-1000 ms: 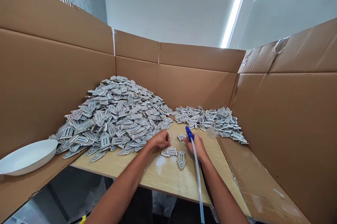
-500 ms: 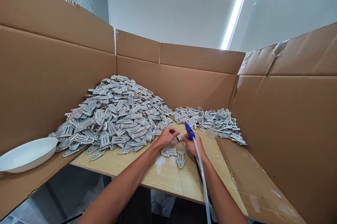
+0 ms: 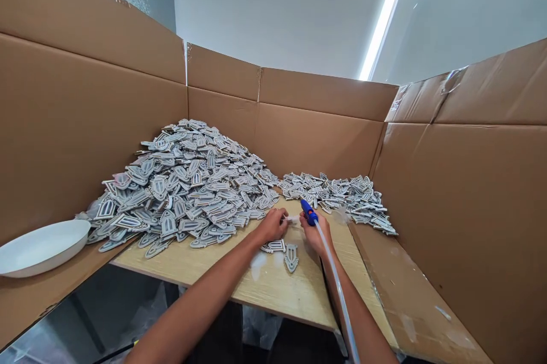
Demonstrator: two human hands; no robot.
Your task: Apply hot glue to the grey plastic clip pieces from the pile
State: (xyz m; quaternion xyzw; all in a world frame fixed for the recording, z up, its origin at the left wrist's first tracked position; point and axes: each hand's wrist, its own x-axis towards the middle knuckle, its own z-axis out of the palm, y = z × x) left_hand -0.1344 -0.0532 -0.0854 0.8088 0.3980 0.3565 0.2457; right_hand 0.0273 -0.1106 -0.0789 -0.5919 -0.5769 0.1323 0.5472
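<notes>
My right hand (image 3: 317, 234) is wrapped round a blue air blow gun (image 3: 308, 213), with a clear hose (image 3: 337, 278) running back along the forearm. Facing it across a small gap, my left hand (image 3: 274, 225) has its fingers pinched on a small pale piece (image 3: 293, 219), whose shape is blurred. Just below the hands, a flat grey arch-shaped part with slots (image 3: 273, 246) lies sideways on the wooden board (image 3: 294, 298). Beside it rests another such part (image 3: 291, 258), its pointed end towards me.
A tall heap of the same grey parts (image 3: 192, 187) fills the left and back. A lower heap (image 3: 337, 193) lies at the back right. A white bowl (image 3: 45, 247) stands at far left. Cardboard walls (image 3: 316, 136) enclose the board on three sides.
My right hand and the blow gun have shifted slightly right, away from the left hand. The left hand has turned a little, and the piece in it now looks paler and blurred.
</notes>
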